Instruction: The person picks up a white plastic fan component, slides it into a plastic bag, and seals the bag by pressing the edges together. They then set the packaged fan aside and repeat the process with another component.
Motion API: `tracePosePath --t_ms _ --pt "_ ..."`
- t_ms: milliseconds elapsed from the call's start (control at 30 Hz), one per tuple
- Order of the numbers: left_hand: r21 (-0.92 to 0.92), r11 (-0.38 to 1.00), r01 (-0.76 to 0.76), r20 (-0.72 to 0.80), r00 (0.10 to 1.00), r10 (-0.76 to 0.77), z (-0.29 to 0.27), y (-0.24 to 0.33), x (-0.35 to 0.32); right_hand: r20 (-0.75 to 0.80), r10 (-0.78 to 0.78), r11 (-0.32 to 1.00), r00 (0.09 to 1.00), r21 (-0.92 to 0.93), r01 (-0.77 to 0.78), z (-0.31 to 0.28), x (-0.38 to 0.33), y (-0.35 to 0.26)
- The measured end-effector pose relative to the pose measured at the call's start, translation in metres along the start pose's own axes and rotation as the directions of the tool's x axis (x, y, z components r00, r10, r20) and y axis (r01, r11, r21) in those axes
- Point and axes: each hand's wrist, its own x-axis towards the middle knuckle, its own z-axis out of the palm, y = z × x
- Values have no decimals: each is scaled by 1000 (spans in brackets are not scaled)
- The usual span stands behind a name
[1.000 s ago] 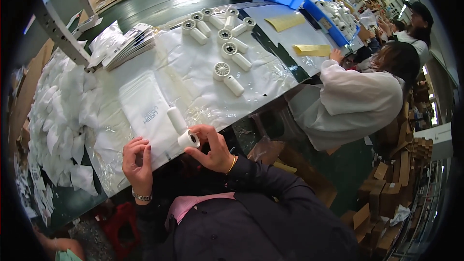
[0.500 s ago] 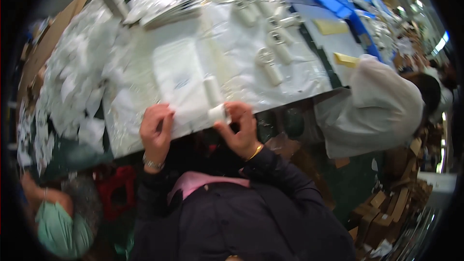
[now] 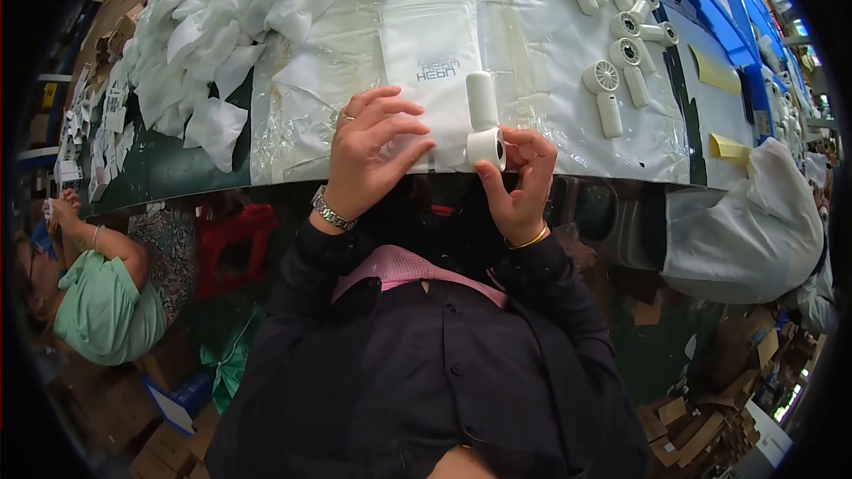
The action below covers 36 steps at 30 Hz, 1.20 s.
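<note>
A stack of flat white pouches with dark print lies on the table before me. Over its near left corner is my left hand, its fingers stretched out and apart, holding nothing. To the right, my right hand grips the round head of a white handheld fan between thumb and fingers. This fan's handle points away from me and rests over the right edge of the pouches. More white handheld fans lie further right on the plastic sheeting.
A heap of white pouches covers the far left of the table. Blue bins and yellow pieces sit at the right. Beside me are a red stool, a person in green and a white-clothed person.
My left hand has spread its fingers and moved over the pouches from their near left edge. The right hand still holds the fan by its head. The whole view has shifted.
</note>
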Motion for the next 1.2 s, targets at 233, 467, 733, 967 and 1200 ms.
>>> tracePosePath --t_ms 233,467,733,967,1200 --pt "226 970 95 59 992 -110 14 25 7 12 16 1000 1000 -4 -16 0 1 1" --pt "177 976 130 79 986 -146 15 10 6 21 -16 999 1000 -30 17 -2 1 5" --pt "142 982 124 -20 992 -122 22 3 4 115 -78 997 990 -9 79 -12 -3 11" --pt "119 980 157 -121 982 -142 27 2 3 324 -297 933 898 -102 345 -28 6 3" --pt "24 982 187 -192 965 -179 29 2 3 467 -242 873 851 -278 401 -32 25 -27"
